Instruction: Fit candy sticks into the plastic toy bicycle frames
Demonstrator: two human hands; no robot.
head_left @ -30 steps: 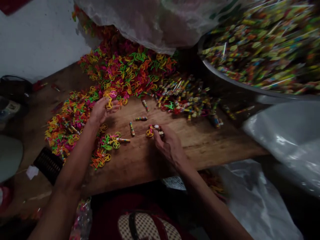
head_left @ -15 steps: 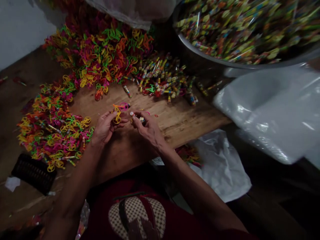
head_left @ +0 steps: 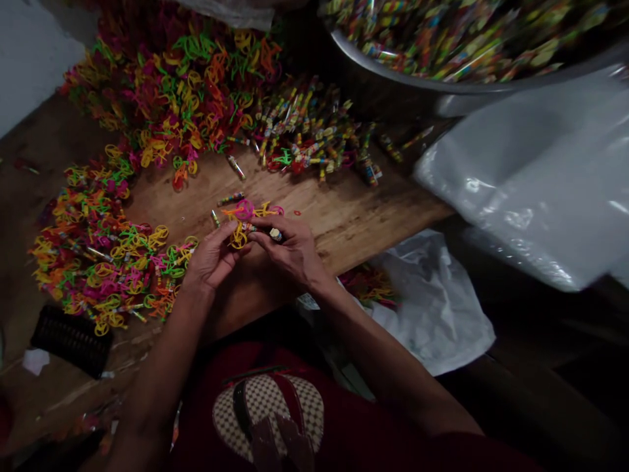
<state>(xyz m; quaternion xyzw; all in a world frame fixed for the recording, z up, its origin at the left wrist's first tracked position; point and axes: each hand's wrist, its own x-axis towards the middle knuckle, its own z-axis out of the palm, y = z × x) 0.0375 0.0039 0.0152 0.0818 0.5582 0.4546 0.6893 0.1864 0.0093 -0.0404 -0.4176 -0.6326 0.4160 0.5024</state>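
My left hand (head_left: 215, 255) is closed on a yellow plastic toy bicycle (head_left: 238, 236), near the middle of the wooden table. Meeting it from the right, my right hand (head_left: 289, 248) pinches small tubes with colourful wrappers; one pale-ended tube (head_left: 276, 234) pokes out between the fingers. Another tube's end touches or nearly touches the yellow bicycle. Just beyond my fingertips lie a pink plastic piece (head_left: 244, 210) and an orange-yellow one (head_left: 266, 209). Two loose wrapped tubes rest nearby, one a dark patterned tube (head_left: 230, 198).
Heaps of bright plastic bicycles (head_left: 113, 262) cover the table's left and back. Behind my hands is a pile of wrapped tubes (head_left: 309, 134). A large metal basin (head_left: 388, 75) full of tubes stands back right, beside clear plastic bags (head_left: 531, 177). A black basket-like tray (head_left: 71, 341) lies left.
My hands have come together, and a tube in my right hand now meets the yellow bicycle. More loose tubes show on the table beyond my left hand. The whole view has shifted slightly.
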